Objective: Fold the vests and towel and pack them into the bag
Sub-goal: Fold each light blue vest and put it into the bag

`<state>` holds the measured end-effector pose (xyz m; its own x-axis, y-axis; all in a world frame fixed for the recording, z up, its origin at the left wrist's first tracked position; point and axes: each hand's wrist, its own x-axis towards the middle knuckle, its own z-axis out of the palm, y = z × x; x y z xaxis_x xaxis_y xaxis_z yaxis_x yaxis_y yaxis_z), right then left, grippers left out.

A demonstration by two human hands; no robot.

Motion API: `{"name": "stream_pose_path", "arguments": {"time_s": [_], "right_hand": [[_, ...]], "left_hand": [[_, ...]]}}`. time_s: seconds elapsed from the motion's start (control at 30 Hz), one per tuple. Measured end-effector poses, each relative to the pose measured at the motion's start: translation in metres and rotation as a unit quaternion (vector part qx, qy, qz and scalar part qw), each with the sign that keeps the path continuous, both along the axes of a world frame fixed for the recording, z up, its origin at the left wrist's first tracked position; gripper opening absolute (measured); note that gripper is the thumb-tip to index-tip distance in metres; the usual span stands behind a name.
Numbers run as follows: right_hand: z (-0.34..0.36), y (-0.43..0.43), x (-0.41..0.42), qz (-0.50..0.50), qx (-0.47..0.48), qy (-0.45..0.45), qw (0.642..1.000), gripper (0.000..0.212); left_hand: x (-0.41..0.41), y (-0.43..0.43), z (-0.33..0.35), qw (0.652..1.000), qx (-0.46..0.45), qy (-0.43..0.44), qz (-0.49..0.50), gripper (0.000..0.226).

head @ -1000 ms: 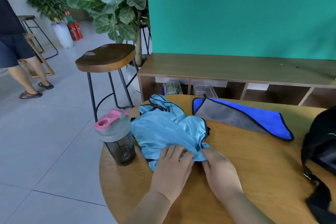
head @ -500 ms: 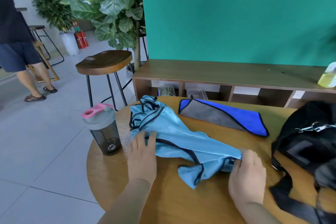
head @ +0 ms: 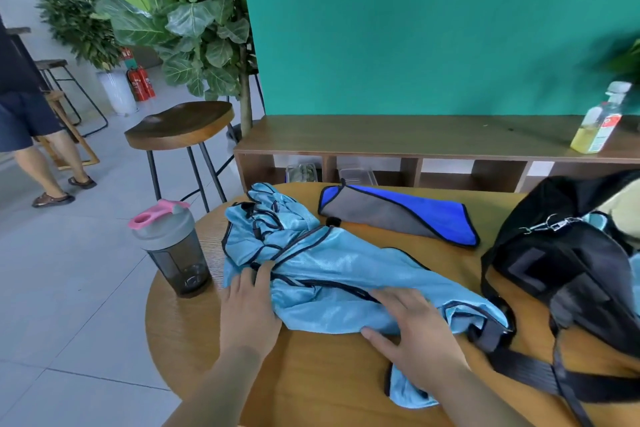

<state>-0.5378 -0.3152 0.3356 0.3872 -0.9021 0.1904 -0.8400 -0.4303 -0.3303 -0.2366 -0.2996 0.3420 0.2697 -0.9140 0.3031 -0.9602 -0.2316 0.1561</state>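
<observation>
A light-blue vest with dark trim (head: pixel 332 267) lies stretched across the round wooden table (head: pixel 207 333), bunched at its far left end. My left hand (head: pixel 249 308) rests flat on the vest's left part, fingers straight. My right hand (head: pixel 415 333) lies flat on the vest's near right part, fingers spread. A folded blue and grey towel (head: pixel 398 215) lies behind the vest. The black bag (head: pixel 568 270) sits at the right, its strap (head: pixel 526 374) trailing toward me.
A shaker bottle with a pink lid (head: pixel 169 246) stands at the table's left edge. Behind the table are a low wooden shelf (head: pixel 415 139) with a yellow drink bottle (head: pixel 599 121), a stool (head: pixel 180 125), and plants. A person (head: pixel 27 114) stands far left.
The vest went from a bunched pile to being pulled out long toward the right. My right hand let go of its end and moved left onto the cloth; my left hand stayed pressing the left part.
</observation>
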Motion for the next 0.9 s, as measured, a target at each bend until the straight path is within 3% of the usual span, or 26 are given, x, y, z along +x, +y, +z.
{"name": "stream_pose_path", "arguments": {"time_s": [0.2,0.3,0.37,0.47,0.53,0.63,0.73,0.83,0.9], "right_hand": [[-0.008,-0.016,-0.007,-0.201,-0.047,-0.087,0.975,0.017],[0.0,-0.012,-0.008,-0.276,-0.029,-0.162,0.947,0.007],[0.004,-0.009,-0.008,-0.261,-0.02,-0.178,0.949,0.007],[0.005,0.0,0.0,-0.179,-0.053,-0.123,0.975,0.011],[0.002,0.004,0.003,-0.122,-0.09,-0.073,0.986,0.012],[0.0,0.005,-0.001,-0.095,-0.072,-0.061,0.991,0.016],[0.003,0.007,-0.008,-0.106,-0.049,-0.086,0.989,0.02],[0.0,0.017,-0.012,-0.097,-0.052,-0.002,0.994,0.047],[0.0,0.025,-0.018,-0.132,-0.084,0.06,0.986,0.047]], "left_hand": [[0.008,-0.004,-0.003,0.995,-0.004,0.022,0.102,0.067],[0.004,-0.002,-0.003,0.995,-0.071,-0.032,0.068,0.07],[-0.001,-0.002,-0.005,0.988,-0.137,-0.063,0.009,0.071],[-0.006,-0.002,-0.006,0.971,-0.196,-0.078,-0.109,0.063],[-0.007,-0.003,-0.003,0.95,-0.181,-0.099,-0.235,0.057],[-0.013,-0.004,-0.007,0.921,-0.084,-0.08,-0.372,0.052],[-0.018,-0.001,-0.017,0.922,-0.03,-0.06,-0.382,0.045],[-0.019,0.007,-0.015,0.928,-0.043,-0.124,-0.347,0.044],[-0.02,0.014,-0.011,0.924,-0.07,-0.18,-0.33,0.043]]}}
